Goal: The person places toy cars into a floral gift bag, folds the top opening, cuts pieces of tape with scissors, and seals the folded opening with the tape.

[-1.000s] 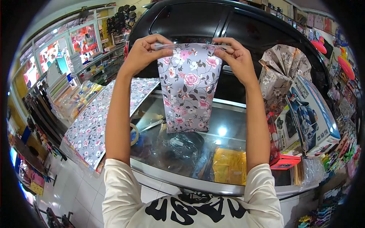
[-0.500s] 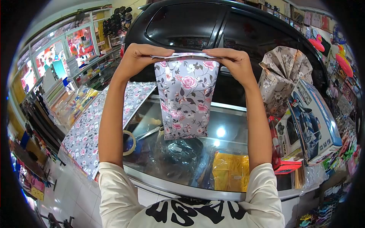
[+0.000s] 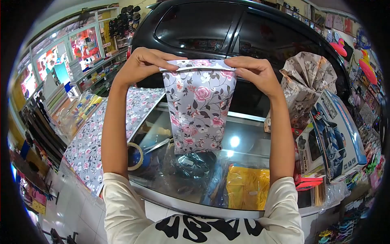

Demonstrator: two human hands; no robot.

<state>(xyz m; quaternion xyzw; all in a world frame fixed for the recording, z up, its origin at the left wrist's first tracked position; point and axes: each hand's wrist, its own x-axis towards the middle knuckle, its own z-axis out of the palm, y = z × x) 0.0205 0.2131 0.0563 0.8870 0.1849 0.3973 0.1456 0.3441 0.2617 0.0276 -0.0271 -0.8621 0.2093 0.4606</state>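
Note:
A grey floral paper bag (image 3: 200, 107) with pink roses stands upright over the glass counter, its top edge folded over into a flat strip. My left hand (image 3: 148, 65) pinches the left end of that fold between thumb and fingers. At the right end, my right hand (image 3: 256, 73) grips the same fold, thumb below and fingers on top. Behind my left forearm lies a large sheet of matching floral paper (image 3: 87, 148). Scissors (image 3: 157, 145) and a roll of tape (image 3: 135, 156) rest on the glass nearby.
The glass display counter (image 3: 243, 148) shows a yellow packet (image 3: 248, 187) inside. On the right stand a boxed toy car (image 3: 337, 140) and a pleated floral-wrapped package (image 3: 302, 89). A black car (image 3: 195, 28) is close behind the counter.
The folded strip at the bag's top has tilted, so more of its floral face shows. Both hands have shifted slightly outward and keep their hold on the fold.

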